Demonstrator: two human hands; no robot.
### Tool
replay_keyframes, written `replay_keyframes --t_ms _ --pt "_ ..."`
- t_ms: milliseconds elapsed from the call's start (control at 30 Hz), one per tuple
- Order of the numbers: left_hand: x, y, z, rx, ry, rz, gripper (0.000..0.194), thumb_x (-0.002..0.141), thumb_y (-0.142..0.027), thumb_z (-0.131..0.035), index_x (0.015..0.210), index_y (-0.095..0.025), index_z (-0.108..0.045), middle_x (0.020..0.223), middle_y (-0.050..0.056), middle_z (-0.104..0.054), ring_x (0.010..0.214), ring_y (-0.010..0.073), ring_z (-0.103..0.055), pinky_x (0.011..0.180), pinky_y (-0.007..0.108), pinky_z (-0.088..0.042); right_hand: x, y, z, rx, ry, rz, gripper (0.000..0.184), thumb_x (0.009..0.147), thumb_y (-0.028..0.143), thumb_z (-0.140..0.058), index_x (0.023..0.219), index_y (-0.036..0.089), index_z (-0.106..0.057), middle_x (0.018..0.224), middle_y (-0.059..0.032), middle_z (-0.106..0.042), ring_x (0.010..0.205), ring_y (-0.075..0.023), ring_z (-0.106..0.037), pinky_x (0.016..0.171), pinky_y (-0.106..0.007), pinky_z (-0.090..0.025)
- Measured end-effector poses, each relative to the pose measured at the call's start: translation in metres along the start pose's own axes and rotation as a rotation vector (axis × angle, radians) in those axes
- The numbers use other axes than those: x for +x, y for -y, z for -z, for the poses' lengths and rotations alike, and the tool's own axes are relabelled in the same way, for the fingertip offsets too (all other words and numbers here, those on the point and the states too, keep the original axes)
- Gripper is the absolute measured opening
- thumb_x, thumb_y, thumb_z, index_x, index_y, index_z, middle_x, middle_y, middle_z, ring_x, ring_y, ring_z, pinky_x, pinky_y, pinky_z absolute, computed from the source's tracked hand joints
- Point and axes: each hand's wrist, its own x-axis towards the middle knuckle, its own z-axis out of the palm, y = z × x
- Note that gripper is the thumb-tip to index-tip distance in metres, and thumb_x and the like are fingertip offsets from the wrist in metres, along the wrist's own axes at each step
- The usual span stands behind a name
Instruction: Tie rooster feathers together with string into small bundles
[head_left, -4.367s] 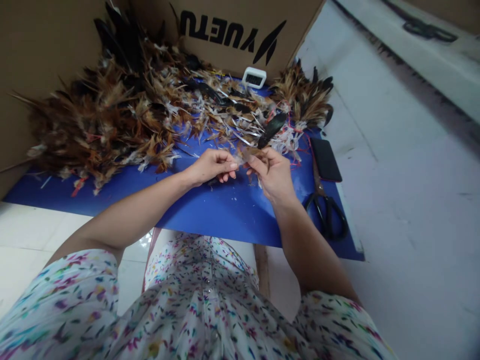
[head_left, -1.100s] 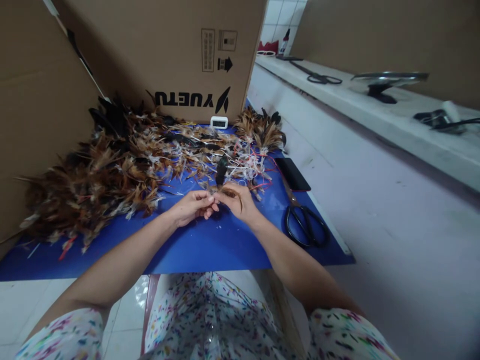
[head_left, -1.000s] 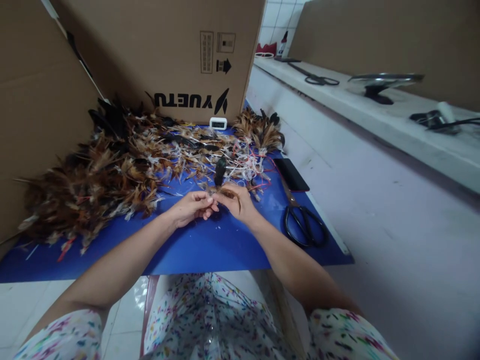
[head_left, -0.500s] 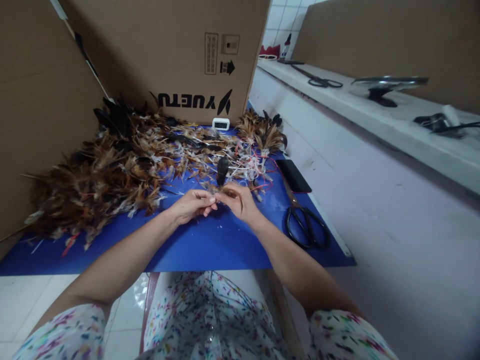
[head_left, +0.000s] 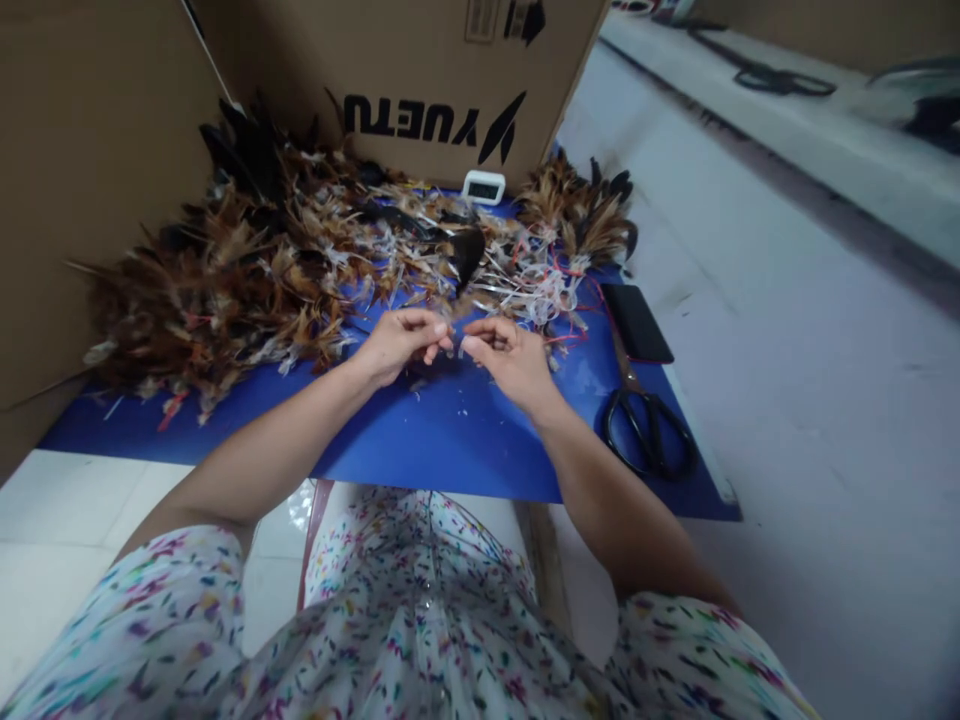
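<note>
My left hand (head_left: pixel 401 342) is closed in a pinch on the quill end of a dark feather (head_left: pixel 466 256) that stands up and away from it. My right hand (head_left: pixel 504 356) hovers beside it, fingers curled and pinched, a small gap between the two hands. What the right fingers hold, if anything, is too small to make out. Both hands are above a blue mat (head_left: pixel 442 440). A big heap of brown and black feathers (head_left: pixel 225 270) lies just behind and to the left of them.
Black scissors (head_left: pixel 649 430) and a black phone (head_left: pixel 636 322) lie on the mat's right side. A small white clock (head_left: pixel 483 186) stands against a cardboard box (head_left: pixel 420 70). Cardboard also walls the left. A tuft of feathers (head_left: pixel 581 205) lies at the back right.
The camera has tipped down and the view has shifted. My hands have drawn slightly apart; the dark feather is now in my left fingers and the brown tuft by my right hand is gone.
</note>
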Motion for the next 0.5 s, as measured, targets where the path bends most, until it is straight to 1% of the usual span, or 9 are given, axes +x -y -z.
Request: replay_keyframes --t_ms 67,133,167,267,333,400,500 --pt "0.004 -0.003 0.004 -0.040 -0.105 -0.032 0.031 0.067 -0.035 -0.088 0.073 -0.012 -0.069 0.065 0.000 -0.069 0.045 0.0030 -0.051 0.045 0.016 -0.041 0.000 -0.003 -0.001 -0.097 0.018 -0.004 0.023 0.079 0.041 -0.071 0.090 0.021 -0.070 0.079 -0.0017 -0.069 0.069 -0.0140 -0.058 0.067 -0.030 -0.047" --pt "0.008 -0.004 0.008 -0.057 -0.203 -0.050 0.024 0.074 -0.029 -0.083 0.073 -0.012 -0.067 0.064 -0.001 -0.067 0.045 0.0023 -0.050 0.046 0.016 -0.041 -0.002 -0.005 -0.002 -0.244 0.037 0.032 0.011 0.081 0.029 -0.066 0.087 0.021 -0.071 0.081 -0.0023 -0.070 0.070 -0.0146 -0.059 0.070 -0.031 -0.047" --pt "0.009 -0.005 0.009 -0.060 -0.236 -0.061 0.021 0.077 -0.027 -0.081 0.074 -0.012 -0.066 0.064 -0.001 -0.067 0.046 0.0022 -0.050 0.046 0.015 -0.041 -0.003 -0.006 -0.003 -0.319 0.047 0.057 0.008 0.082 0.024 -0.064 0.085 0.021 -0.071 0.082 -0.0026 -0.070 0.071 -0.0149 -0.059 0.071 -0.031 -0.047" --pt "0.013 -0.003 0.012 -0.071 -0.285 -0.087 0.018 0.081 -0.023 -0.077 0.074 -0.012 -0.065 0.066 0.000 -0.067 0.047 0.0022 -0.050 0.047 0.016 -0.041 -0.004 -0.010 -0.005 -0.500 0.063 0.107 0.012 0.082 0.014 -0.059 0.083 0.021 -0.069 0.084 -0.0041 -0.068 0.072 -0.0160 -0.059 0.074 -0.033 -0.047" --pt "0.014 -0.002 0.012 -0.083 -0.298 -0.097 0.017 0.083 -0.021 -0.075 0.074 -0.012 -0.065 0.066 -0.001 -0.067 0.046 0.0020 -0.050 0.047 0.015 -0.041 -0.003 -0.013 -0.006 -0.577 0.058 0.110 0.009 0.083 0.015 -0.061 0.082 0.020 -0.068 0.083 -0.0050 -0.067 0.074 -0.0173 -0.059 0.076 -0.034 -0.047" --pt "0.014 -0.002 0.012 -0.093 -0.303 -0.110 0.016 0.083 -0.020 -0.074 0.073 -0.012 -0.064 0.065 -0.001 -0.067 0.046 0.0018 -0.049 0.046 0.015 -0.040 -0.001 -0.015 -0.008 -0.647 0.050 0.114 0.004 0.085 0.020 -0.065 0.081 0.020 -0.066 0.082 -0.0055 -0.065 0.076 -0.0190 -0.059 0.077 -0.035 -0.047" --pt "0.015 -0.001 0.012 -0.085 -0.306 -0.112 0.018 0.082 -0.022 -0.076 0.073 -0.012 -0.064 0.065 -0.002 -0.067 0.045 0.0016 -0.049 0.046 0.015 -0.040 0.002 -0.016 -0.015 -0.787 0.058 0.154 0.010 0.088 0.028 -0.067 0.081 0.020 -0.065 0.085 -0.0080 -0.065 0.085 -0.0234 -0.059 0.083 -0.038 -0.046"
